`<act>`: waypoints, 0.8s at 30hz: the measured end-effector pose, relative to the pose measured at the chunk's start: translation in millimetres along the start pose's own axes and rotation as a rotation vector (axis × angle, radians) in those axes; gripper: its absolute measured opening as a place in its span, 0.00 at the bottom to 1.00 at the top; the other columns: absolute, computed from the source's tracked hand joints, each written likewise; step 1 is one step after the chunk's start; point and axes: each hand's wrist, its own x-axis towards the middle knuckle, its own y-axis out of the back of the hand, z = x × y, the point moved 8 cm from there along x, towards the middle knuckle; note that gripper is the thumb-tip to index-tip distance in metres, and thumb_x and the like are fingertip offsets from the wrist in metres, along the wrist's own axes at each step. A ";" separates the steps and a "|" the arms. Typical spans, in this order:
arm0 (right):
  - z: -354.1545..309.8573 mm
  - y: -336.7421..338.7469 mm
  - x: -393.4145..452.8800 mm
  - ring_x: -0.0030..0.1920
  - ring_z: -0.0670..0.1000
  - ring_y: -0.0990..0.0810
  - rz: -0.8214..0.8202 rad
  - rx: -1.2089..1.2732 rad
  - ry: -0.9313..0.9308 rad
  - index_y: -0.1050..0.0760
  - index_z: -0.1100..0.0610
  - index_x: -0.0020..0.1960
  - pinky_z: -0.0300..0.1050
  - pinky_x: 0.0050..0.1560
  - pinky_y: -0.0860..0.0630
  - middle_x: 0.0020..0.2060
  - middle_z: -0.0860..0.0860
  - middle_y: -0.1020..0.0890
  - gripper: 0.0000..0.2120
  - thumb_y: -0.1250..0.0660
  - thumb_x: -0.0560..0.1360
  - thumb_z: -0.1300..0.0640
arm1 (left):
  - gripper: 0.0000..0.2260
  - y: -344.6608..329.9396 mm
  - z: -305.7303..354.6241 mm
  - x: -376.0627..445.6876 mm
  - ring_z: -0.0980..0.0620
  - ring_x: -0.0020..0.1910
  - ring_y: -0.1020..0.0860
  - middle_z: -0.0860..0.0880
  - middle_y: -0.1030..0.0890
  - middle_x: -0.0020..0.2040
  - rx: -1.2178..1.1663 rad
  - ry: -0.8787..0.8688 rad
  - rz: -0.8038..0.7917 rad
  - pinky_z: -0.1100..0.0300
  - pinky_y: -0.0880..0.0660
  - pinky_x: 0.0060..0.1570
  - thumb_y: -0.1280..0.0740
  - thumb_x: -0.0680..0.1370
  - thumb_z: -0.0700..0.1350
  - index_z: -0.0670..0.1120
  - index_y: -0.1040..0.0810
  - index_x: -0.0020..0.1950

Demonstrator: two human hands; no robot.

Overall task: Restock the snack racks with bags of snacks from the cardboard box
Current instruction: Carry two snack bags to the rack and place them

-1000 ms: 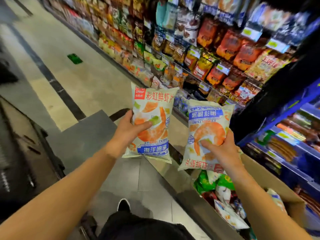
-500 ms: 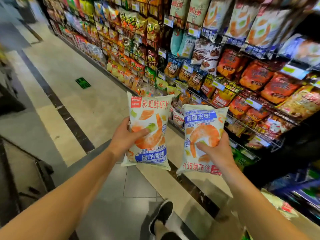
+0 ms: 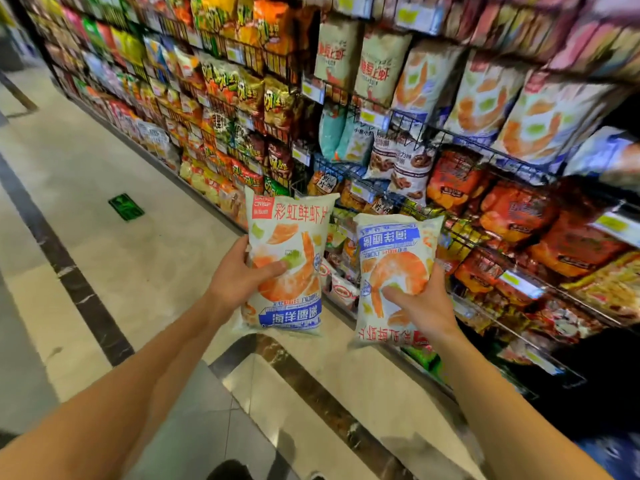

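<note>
- Left bag (image 3: 289, 268): white prawn-cracker pack, upright, print readable, at centre frame. The left hand (image 3: 239, 278) grips its left edge, thumb across the front, fingers hidden behind.
- Right bag (image 3: 394, 278): same product, held upside down just right of centre, apart from the left bag. The right hand (image 3: 420, 308) clasps its lower right side, thumb pressed on the front.
- Matching bags (image 3: 485, 105) stand in a wire rack (image 3: 460, 140) at upper right of the frame, above both hands.
- Cardboard box: not in view.
- Step in hand, as judged: carrying two bags to the shelf, not yet placed.
- Next move calls for raising both bags to the upper-right rack and turning the right bag upright before insertion.
- Tiled floor (image 3: 145, 271) fills the left of the frame.
</note>
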 end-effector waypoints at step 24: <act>-86.0 -15.6 161.5 0.55 0.52 0.21 0.555 -0.059 -0.056 0.40 0.44 0.66 0.48 0.50 0.24 0.56 0.45 0.22 0.38 0.19 0.67 0.57 | 0.31 -104.9 190.9 349.0 0.58 0.53 0.22 0.59 0.23 0.56 0.176 -0.488 -0.456 0.58 0.22 0.51 0.21 0.71 0.46 0.54 0.35 0.67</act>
